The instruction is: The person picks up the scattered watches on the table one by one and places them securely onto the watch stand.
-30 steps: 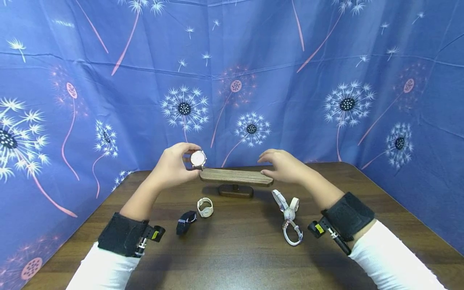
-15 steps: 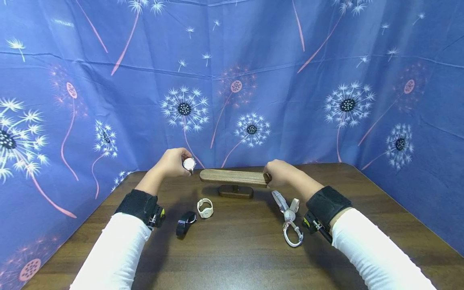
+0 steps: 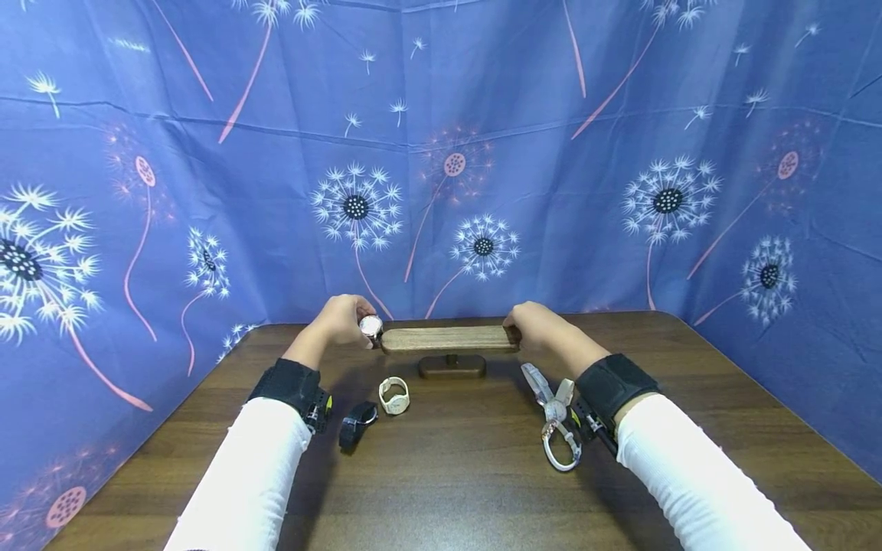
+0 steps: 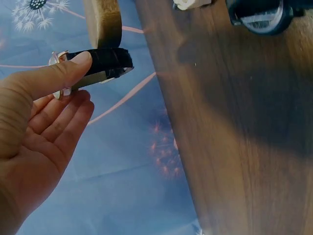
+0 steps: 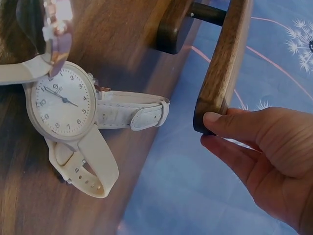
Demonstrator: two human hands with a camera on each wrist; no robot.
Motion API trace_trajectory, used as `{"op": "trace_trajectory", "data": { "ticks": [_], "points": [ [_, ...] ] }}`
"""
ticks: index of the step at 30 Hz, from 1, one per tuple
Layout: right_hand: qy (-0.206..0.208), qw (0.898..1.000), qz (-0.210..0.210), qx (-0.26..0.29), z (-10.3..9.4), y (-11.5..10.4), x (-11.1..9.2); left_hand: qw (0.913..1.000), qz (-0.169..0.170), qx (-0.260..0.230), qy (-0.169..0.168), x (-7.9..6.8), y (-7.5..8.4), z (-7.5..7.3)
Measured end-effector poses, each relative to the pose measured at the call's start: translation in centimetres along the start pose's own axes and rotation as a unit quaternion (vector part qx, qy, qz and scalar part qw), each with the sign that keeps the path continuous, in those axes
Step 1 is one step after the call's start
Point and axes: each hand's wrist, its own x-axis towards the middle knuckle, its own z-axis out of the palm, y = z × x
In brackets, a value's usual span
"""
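My left hand (image 3: 342,320) pinches a wristwatch (image 3: 370,327) with a pale dial between thumb and fingers. In the left wrist view its dark strap (image 4: 105,61) forms a loop at the end of a wooden bar; whether the bar is inside the loop I cannot tell. That bar is the top of a wooden watch stand (image 3: 448,338). At the other end, my right hand (image 3: 536,327) grips the bar, the thumb on its near face and the fingers behind, as the right wrist view shows.
On the table (image 3: 441,490) a black-strapped watch (image 3: 357,423) and a cream watch (image 3: 394,396) lie left of centre. Two or more pale watches (image 3: 555,412) lie together at the right, below my right forearm. A blue dandelion-print cloth (image 3: 441,92) hangs behind.
My right hand has come down from above the bar's right end and taken hold of it. My left hand drew the watch leftward and lower, then brought it back against the bar's left end.
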Motion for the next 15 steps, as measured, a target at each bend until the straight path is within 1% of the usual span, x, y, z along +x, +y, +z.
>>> {"op": "trace_trajectory", "data": {
  "ticks": [3,8,12,14,15],
  "points": [
    [0.006,1.0,-0.002,-0.014,0.1,0.2,0.1,0.9998,0.005,-0.002,-0.017,0.3,0.2,0.7],
    [0.001,1.0,0.01,-0.009,0.1,0.2,0.2,0.9994,-0.001,-0.005,-0.035,0.6,0.8,1.5],
    [0.005,1.0,0.002,-0.018,0.0,0.2,0.1,0.9986,-0.01,0.004,-0.051,0.8,1.2,1.8],
    [0.011,0.999,-0.01,-0.028,0.0,0.1,0.1,0.9982,-0.012,0.008,-0.059,0.9,1.4,1.9],
    [0.013,1.0,-0.01,-0.023,0.0,0.1,0.1,0.9979,-0.013,0.009,-0.062,0.9,1.4,1.9]
  ]
}}
